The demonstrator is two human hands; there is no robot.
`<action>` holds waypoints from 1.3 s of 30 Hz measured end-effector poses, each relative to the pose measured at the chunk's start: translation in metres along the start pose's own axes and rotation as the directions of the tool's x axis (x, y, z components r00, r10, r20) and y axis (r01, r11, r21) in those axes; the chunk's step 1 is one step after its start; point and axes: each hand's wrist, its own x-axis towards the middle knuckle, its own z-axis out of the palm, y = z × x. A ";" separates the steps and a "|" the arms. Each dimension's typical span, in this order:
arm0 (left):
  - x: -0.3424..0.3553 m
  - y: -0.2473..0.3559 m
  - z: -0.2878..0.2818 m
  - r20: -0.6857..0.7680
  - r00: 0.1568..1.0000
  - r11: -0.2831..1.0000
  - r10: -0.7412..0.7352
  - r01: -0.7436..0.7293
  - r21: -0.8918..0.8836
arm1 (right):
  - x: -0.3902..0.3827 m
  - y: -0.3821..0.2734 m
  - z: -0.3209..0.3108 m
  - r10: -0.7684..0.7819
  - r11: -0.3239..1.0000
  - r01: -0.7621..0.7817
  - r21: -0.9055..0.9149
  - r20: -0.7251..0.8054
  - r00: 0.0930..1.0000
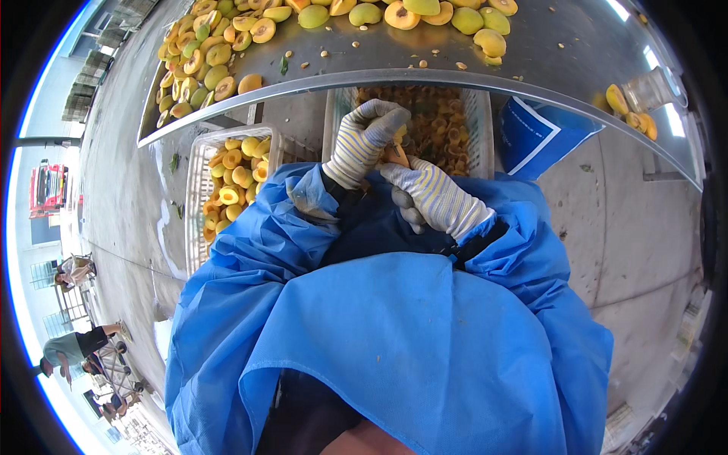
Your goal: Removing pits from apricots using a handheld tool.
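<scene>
My left hand (pixel 368 142), in a striped grey-and-yellow work glove, is closed with its fingers bent around a yellow peach piece (pixel 400 134), mostly hidden by the glove. Just to its right and lower, my gloved right hand (pixel 440 199) is closed too. From its fingertips a short orange-brown piece (pixel 396 155) points up at the left hand; whether it is a tool handle cannot be made out. Both hands are over the near end of a white crate (pixel 485 136) of small brownish-orange fruit pieces, below the metal table's front edge.
The metal table (pixel 364 57) carries many halved peaches (pixel 216 54) and scattered pale kernels. A clear cup (pixel 652 89) lies at its right. Another white crate (pixel 199 178) with peach halves stands at left, a blue bag (pixel 542 136) at right. Other people (pixel 72 350) are far left.
</scene>
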 end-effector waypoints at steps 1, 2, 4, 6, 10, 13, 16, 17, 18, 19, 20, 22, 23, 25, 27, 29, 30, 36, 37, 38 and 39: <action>-0.001 -0.002 0.000 -0.035 0.995 0.993 0.089 -0.086 0.080 | 0.000 0.000 -0.001 0.013 1.000 -0.013 -0.009 0.003 1.000; -0.001 -0.002 -0.004 -0.050 0.994 0.993 0.093 -0.089 0.073 | -0.001 -0.001 -0.003 0.025 1.000 -0.025 0.018 0.010 1.000; 0.003 0.005 -0.011 0.088 0.990 0.994 -0.111 0.109 0.028 | -0.001 -0.001 -0.004 0.065 0.998 -0.065 0.020 0.017 0.998; 0.007 0.012 -0.013 0.083 0.980 0.980 -0.179 0.170 0.106 | -0.001 0.002 0.000 0.073 0.983 -0.093 -0.160 -0.128 0.989; 0.011 0.011 -0.011 0.078 0.945 0.913 -0.319 0.284 0.292 | -0.002 0.007 0.008 0.051 0.998 -0.055 -0.036 -0.101 0.994; 0.011 0.004 -0.007 0.104 0.991 0.997 -0.083 0.082 0.014 | 0.004 0.002 0.003 -0.020 0.972 0.034 0.234 -0.062 0.998; 0.005 0.010 -0.004 0.104 0.995 1.000 0.002 -0.002 -0.008 | 0.004 -0.003 -0.002 -0.072 0.957 0.064 0.283 0.019 0.997; 0.005 0.010 -0.005 0.085 0.995 0.999 -0.042 0.042 0.001 | 0.007 -0.001 -0.004 -0.059 0.958 0.053 0.282 0.015 0.998; 0.005 0.004 -0.005 0.080 0.996 0.999 -0.035 0.035 -0.005 | 0.005 0.001 -0.001 -0.055 0.961 0.049 0.273 0.016 0.998; 0.007 -0.003 -0.003 0.057 0.998 1.000 0.004 -0.002 -0.027 | 0.004 0.005 0.003 -0.064 0.984 0.075 0.162 -0.074 0.995; 0.009 -0.009 -0.002 0.034 0.999 0.998 0.040 -0.038 -0.048 | 0.004 0.008 0.007 -0.082 0.995 0.091 0.048 -0.162 0.983; 0.009 -0.012 0.000 0.025 0.998 0.997 0.052 -0.050 -0.060 | 0.002 0.007 0.011 -0.107 0.994 0.104 -0.024 -0.209 0.972; 0.011 -0.015 -0.002 0.016 1.000 1.000 0.024 -0.024 -0.006 | 0.001 0.006 0.014 -0.105 0.992 0.081 -0.098 -0.272 0.956; 0.012 -0.014 -0.001 0.003 1.000 0.999 -0.003 0.003 0.045 | 0.001 0.004 0.012 -0.104 0.984 0.048 -0.171 -0.334 0.937; 0.010 -0.012 0.002 -0.054 0.998 0.996 -0.019 0.024 0.085 | -0.001 0.001 0.006 -0.025 0.997 0.039 0.074 -0.171 0.985; 0.009 -0.006 0.003 -0.037 0.999 0.997 0.004 -0.002 0.071 | -0.002 -0.005 -0.001 -0.027 0.980 0.039 0.193 -0.067 0.997; 0.009 -0.004 0.004 -0.019 0.999 0.998 0.031 -0.030 0.059 | -0.003 -0.008 -0.001 -0.045 0.951 0.031 0.308 0.037 0.998; 0.008 -0.006 0.006 0.038 0.998 0.992 0.047 -0.042 -0.117 | -0.006 -0.009 0.007 -0.040 0.990 0.056 0.127 -0.127 0.991; 0.009 -0.002 0.006 0.048 0.999 0.982 0.015 -0.006 -0.187 | -0.006 -0.009 0.007 -0.043 0.995 0.056 0.083 -0.145 0.988; 0.010 0.005 0.003 0.055 0.998 0.983 0.015 -0.005 -0.183 | -0.006 -0.007 0.007 -0.049 0.994 0.062 0.086 -0.147 0.988; 0.009 0.014 -0.001 0.116 0.991 0.994 -0.072 0.081 -0.079 | -0.006 -0.007 0.009 -0.065 0.998 0.062 -0.019 -0.202 0.977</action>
